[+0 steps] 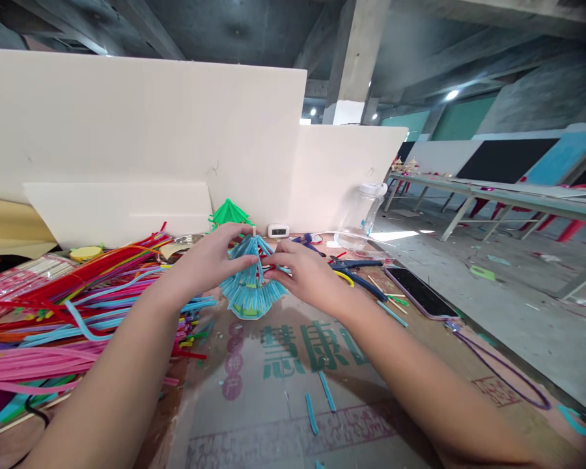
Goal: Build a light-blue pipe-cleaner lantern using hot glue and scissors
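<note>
A small blue pagoda-shaped model (pixel 249 286) made of pipe cleaners stands on the cardboard-covered table (pixel 273 397), a thin wooden stick poking out of its top. My left hand (pixel 209 260) curls over its upper left side, fingers closed on the blue strands. My right hand (pixel 300 267) pinches the strands on its right side. A finished green model (pixel 229 213) of the same shape stands just behind, against the white board.
A big heap of coloured pipe cleaners (pixel 53 312) fills the left of the table. To the right lie pliers (pixel 354 266), a phone (pixel 420 293) with a purple cable, a clear plastic jar (pixel 364 215) and a small digital clock (pixel 278 230). Cut blue pieces (pixel 322 397) lie on the cardboard.
</note>
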`<state>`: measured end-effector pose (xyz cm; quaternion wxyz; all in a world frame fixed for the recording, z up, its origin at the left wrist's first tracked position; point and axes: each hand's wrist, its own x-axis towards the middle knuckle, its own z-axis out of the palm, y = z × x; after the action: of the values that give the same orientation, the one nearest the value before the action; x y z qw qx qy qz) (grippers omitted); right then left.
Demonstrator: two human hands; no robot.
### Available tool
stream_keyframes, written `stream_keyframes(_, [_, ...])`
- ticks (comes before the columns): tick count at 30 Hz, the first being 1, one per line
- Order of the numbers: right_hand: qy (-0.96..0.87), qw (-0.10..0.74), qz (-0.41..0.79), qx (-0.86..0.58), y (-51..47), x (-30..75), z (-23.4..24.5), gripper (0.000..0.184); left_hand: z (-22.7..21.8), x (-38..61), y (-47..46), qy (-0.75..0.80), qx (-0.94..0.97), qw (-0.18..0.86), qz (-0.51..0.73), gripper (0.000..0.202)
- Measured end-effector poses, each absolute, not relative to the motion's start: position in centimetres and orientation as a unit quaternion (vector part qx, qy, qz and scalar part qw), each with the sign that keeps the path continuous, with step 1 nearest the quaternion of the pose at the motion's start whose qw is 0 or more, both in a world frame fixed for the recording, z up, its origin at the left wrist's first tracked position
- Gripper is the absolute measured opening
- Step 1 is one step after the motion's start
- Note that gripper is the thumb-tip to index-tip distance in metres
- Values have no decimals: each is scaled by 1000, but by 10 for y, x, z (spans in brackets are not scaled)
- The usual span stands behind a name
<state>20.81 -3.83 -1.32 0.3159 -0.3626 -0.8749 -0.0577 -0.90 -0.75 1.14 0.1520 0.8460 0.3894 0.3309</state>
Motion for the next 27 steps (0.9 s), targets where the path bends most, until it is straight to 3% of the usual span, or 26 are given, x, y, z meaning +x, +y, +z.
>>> stream_keyframes(12, [-856,365,4,-365,-42,206,-6,14,12,-7,-10,380,851,154,327,51])
stream_keyframes(18, [-810,450,216,-309,-54,203,8,19,11,-11,-7,396,845,154,325,53])
stream_keyframes(21, [-788,449,303,-293,-56,204,10,21,12,-11,-6,398,844,155,325,52])
stream_keyframes(27, [-770,446,254,-379,-51,211,10,15,14,-10,-7,405,842,152,322,53])
